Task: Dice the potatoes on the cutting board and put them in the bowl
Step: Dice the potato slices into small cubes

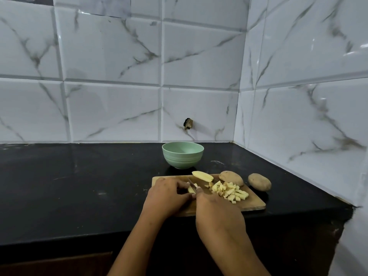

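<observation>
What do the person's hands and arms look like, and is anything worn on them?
The left hand and the right hand are both bare: no gloves, rings or watch show. Both forearms are bare too, with no sleeve in view. Faint dark smudges mark both hands.

No text, label, brand, number or sign can be read anywhere, not on the bowl [182, 156], the cutting board [254, 203] or the wall tiles [111, 50].
</observation>
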